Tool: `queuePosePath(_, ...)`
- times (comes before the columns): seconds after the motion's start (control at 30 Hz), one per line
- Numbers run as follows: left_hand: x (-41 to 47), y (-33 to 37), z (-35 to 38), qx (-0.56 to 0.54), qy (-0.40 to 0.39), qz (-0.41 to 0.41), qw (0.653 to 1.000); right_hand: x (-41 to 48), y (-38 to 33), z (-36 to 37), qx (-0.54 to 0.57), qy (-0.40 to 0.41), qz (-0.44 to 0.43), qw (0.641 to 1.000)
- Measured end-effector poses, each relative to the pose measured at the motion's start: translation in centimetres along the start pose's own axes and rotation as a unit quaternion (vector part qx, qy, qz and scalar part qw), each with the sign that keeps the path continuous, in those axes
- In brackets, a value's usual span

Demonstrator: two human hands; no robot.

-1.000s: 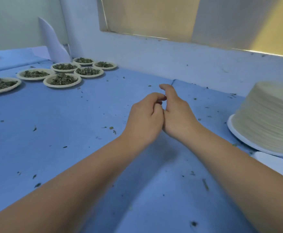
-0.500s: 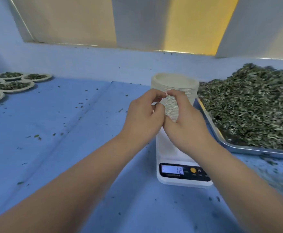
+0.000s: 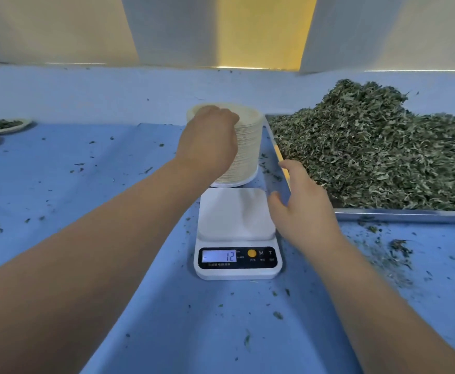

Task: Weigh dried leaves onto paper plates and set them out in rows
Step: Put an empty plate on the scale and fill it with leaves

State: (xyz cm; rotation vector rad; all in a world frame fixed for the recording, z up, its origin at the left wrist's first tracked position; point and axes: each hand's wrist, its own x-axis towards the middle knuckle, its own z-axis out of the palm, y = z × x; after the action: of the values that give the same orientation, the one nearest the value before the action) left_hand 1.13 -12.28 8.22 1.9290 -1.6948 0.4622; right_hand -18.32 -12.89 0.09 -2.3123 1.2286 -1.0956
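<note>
A tall stack of paper plates (image 3: 249, 147) stands behind a white digital scale (image 3: 237, 233) whose display reads 12 and whose platform is bare. My left hand (image 3: 210, 141) lies over the top left of the stack with its fingers curled on the uppermost plate. My right hand (image 3: 302, 209) hovers with relaxed fingers beside the scale's right edge, holding nothing. A big heap of dried leaves (image 3: 377, 152) fills a metal tray (image 3: 404, 214) to the right.
Filled plates of leaves (image 3: 3, 125) sit at the far left edge on the blue cloth (image 3: 86, 184). Loose leaf bits are scattered over the cloth. A low blue wall runs along the back.
My view swung right from the filled plates to the scale and tray. My hands have separated: the left moved onto the plate stack, the right dropped beside the scale.
</note>
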Motion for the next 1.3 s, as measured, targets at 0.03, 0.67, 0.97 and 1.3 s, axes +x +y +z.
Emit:
queuePosePath(0.03, 0.4, 0.1, 0.1, 0.017, -0.013, -0.008, 1.000, 0.0, 0.1, 0.1, -0.009, 0.001, -0.004, 1.000)
queuePosePath(0.67, 2.3, -1.0, -0.2, 0.183, -0.020, 0.104, 0.977, 0.1, 0.3, 0.8, -0.036, -0.006, -0.024, 0.999)
queuePosePath(0.97, 2.5, -1.5, -0.1, 0.172, 0.062, 0.124, 0.975, 0.1, 0.3, 0.9, -0.035, -0.004, -0.020, 0.999)
queuePosePath(1.3, 1.9, -1.8, 0.8, 0.142, 0.096, 0.077, 0.982, 0.0, 0.6, 1.1, -0.031, -0.016, -0.010, 0.999)
